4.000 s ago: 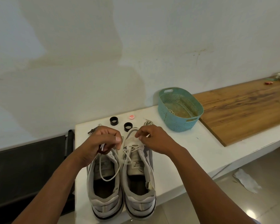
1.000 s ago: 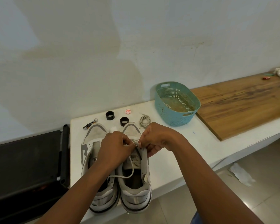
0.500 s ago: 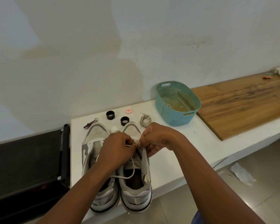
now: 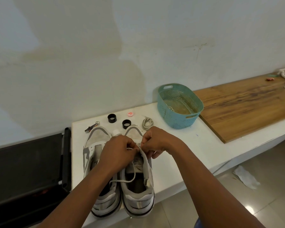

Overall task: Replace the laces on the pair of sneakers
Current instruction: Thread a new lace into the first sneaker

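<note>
I see both hands pinched shut over the right sneaker [image 4: 138, 175]: the left hand [image 4: 117, 153] and right hand [image 4: 156, 142] meet fingertip to fingertip above its tongue, each closed on the white lace [image 4: 130, 177], a short stretch of which runs taut between them. A slack loop of that lace droops back across the shoe's opening. The left sneaker [image 4: 95, 145] stands just beside it, touching, toes to the wall, heels at the near edge of the white counter [image 4: 179, 153]. Beyond the toes lie a coiled spare lace [image 4: 147, 122], two black rings [image 4: 112, 118], a red-and-white cap [image 4: 130, 114] and a small metal tool [image 4: 92, 127]. A teal basket [image 4: 179, 105] sits farther right, against a wooden board [image 4: 247, 106]. Behind all of it rises a stained pale wall [image 4: 105, 46]; a black rack [image 4: 31, 162] stands left of the counter.
</note>
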### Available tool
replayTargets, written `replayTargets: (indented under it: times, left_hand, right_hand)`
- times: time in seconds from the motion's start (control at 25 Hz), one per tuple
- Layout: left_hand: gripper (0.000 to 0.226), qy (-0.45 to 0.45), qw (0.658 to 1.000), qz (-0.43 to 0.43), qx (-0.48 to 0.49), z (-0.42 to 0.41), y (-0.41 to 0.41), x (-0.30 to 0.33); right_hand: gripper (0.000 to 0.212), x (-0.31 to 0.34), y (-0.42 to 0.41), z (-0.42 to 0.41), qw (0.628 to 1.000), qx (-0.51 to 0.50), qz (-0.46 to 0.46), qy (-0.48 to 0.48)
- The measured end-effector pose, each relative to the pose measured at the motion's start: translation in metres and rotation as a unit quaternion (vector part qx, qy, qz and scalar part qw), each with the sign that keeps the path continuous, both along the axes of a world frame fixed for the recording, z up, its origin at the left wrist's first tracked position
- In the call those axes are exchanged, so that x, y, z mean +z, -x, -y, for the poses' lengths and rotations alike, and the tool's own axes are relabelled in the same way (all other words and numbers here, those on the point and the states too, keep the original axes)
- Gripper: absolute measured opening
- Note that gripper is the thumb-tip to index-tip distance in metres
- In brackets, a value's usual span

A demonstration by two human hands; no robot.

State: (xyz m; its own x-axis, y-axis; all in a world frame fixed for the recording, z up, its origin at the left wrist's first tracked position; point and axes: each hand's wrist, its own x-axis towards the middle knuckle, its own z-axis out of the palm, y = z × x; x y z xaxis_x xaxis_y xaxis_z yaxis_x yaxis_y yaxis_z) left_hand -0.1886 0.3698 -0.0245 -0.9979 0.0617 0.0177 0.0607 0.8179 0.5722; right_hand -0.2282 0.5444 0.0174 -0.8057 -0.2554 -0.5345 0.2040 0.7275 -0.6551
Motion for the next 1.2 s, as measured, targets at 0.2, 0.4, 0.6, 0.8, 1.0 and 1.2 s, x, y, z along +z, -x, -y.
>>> replayTargets:
  times: [0.2,0.4,0.6,0.8,1.0,1.2]
  left_hand:
    - [0.007,-0.004,1.000,-0.007,0.009,-0.001,-0.001,0.000]
    - [0.004,-0.020,1.000,0.009,0.009,0.000,-0.002,0.000]
    - [0.011,-0.031,0.999,0.029,-0.031,0.002,-0.002,0.007]
    - [0.002,-0.025,1.000,0.012,-0.005,0.002,-0.001,0.009]
    - [0.006,0.003,1.000,-0.002,0.005,-0.004,-0.005,0.007]
    - [0.007,-0.009,1.000,0.016,-0.020,0.001,-0.005,0.013]
  right_hand:
    - [0.011,0.003,0.002,-0.004,1.000,-0.006,0.021,0.020]
    - [0.008,-0.001,0.002,-0.005,0.999,-0.016,0.023,0.032]
    - [0.010,-0.001,0.001,-0.004,0.999,-0.018,0.025,0.035]
    - [0.012,0.000,0.001,-0.005,0.998,-0.025,0.036,0.045]
    - [0.008,0.004,0.000,-0.005,0.997,-0.022,0.047,0.058]
    - [0.006,0.011,-0.001,-0.006,0.999,-0.015,0.013,0.040]
